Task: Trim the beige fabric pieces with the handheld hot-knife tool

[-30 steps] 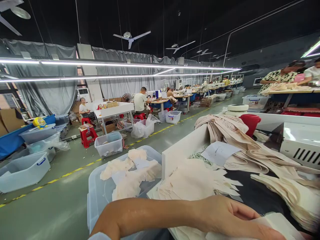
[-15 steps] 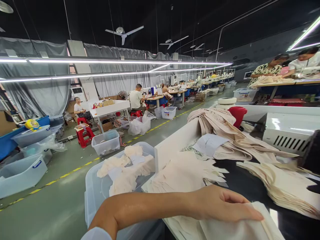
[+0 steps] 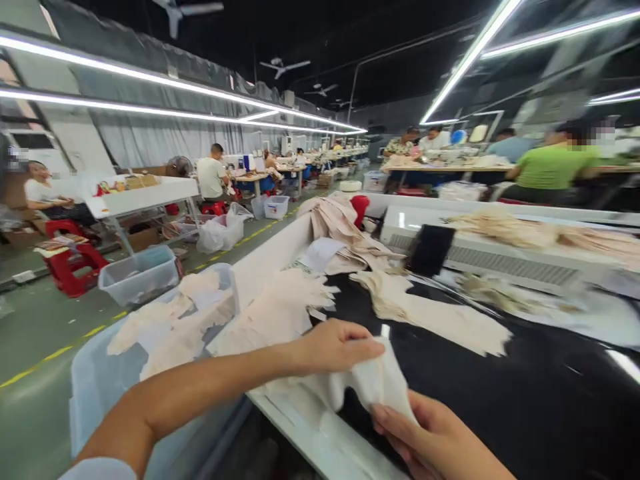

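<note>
My left hand (image 3: 334, 347) pinches the upper edge of a cream fabric piece (image 3: 376, 380) above the near edge of the black worktop (image 3: 480, 393). Lower down, my right hand (image 3: 423, 433) has its thumb and fingers closed on the right side of the same piece, which bends between the two hands. Left of my hands, a fanned pile of cream cut fabric pieces (image 3: 275, 307) lies along the white side board. Beyond it, a stack of cut fabric pieces (image 3: 425, 310) is spread on the black surface.
A translucent bin (image 3: 95, 373) with fabric pieces stands at the left. Draped beige fabric (image 3: 333, 220) and a white paper (image 3: 320, 255) lie at the worktop's far corner. Behind are a white machine housing (image 3: 510, 253), a red container (image 3: 360, 208) and several people at sewing tables.
The view has swung to the right. My right hand has come into view and grips the fabric piece that my left hand was holding. The piece is now raised and bent.
</note>
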Tool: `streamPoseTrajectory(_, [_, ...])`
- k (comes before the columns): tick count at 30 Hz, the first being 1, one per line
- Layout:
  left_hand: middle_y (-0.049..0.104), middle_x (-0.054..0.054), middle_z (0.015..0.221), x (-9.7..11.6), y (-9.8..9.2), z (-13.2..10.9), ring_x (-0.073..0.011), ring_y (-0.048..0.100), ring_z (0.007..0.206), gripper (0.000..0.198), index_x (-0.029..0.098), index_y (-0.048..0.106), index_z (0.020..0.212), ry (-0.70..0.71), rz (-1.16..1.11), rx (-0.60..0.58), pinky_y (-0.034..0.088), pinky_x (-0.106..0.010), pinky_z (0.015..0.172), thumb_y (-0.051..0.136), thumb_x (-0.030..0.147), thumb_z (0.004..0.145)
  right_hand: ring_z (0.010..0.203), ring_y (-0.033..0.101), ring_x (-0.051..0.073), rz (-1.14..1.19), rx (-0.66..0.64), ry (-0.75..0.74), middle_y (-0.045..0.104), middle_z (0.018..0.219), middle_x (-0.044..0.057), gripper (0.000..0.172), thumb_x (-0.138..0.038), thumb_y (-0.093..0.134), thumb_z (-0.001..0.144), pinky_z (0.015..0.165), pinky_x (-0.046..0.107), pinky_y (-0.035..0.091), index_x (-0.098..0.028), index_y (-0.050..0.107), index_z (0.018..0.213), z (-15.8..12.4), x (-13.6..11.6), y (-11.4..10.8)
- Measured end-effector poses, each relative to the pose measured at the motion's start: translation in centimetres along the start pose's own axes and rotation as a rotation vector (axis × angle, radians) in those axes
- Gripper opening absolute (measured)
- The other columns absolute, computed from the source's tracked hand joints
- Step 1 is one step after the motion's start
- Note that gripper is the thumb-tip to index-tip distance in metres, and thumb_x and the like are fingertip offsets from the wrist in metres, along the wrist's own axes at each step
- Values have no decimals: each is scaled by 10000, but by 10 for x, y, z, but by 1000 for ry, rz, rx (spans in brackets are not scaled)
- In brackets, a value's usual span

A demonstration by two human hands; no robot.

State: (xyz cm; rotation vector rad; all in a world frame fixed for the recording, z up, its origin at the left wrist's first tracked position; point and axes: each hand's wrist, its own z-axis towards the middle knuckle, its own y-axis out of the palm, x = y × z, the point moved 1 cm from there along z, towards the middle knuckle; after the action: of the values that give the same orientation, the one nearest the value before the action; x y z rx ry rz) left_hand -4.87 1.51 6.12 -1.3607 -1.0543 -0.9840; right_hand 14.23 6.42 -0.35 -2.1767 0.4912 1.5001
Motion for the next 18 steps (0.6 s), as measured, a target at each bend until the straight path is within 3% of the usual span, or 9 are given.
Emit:
streamPoseTrajectory(3, [462, 44, 679, -6, 1, 0, -120, 398, 652, 405, 179, 600, 758, 48, -10, -50, 293, -239, 572, 622, 562, 886, 439, 315, 51, 46, 21, 66, 455, 532, -68, 606, -752, 812, 692, 420, 203, 250, -194, 576, 702, -13, -23, 8])
streamPoseTrajectory(8, [434, 44, 685, -7, -3, -4, -120, 363, 639, 462, 177, 586, 755, 72, 31, -110, 273, -244, 560, 595, 618, 896, 470, 343, 57, 80, -15, 40, 517, 556, -51, 615, -720, 878, 592, 428, 207, 239, -189, 575, 660, -24, -35, 14])
streamPoseTrajectory(13, [495, 26, 700, 2, -4, -4, -124, 410, 649, 438, 162, 623, 749, 123, 133, -156, 308, -235, 570, 568, 554, 936, 483, 360, 60, 87, -77, -5, 504, 529, -51, 592, -694, 875, 627, 449, 212, 253, -175, 592, 596, -33, -43, 18])
streamPoseTrajectory(18, [614, 15, 730, 16, -14, 9, -145, 507, 690, 382, 174, 722, 805, 264, 312, -148, 358, -230, 613, 555, 479, 964, 492, 415, 64, 84, 30, -21, 617, 666, -27, 504, -635, 856, 681, 423, 200, 268, -183, 641, 743, -28, -46, 3])
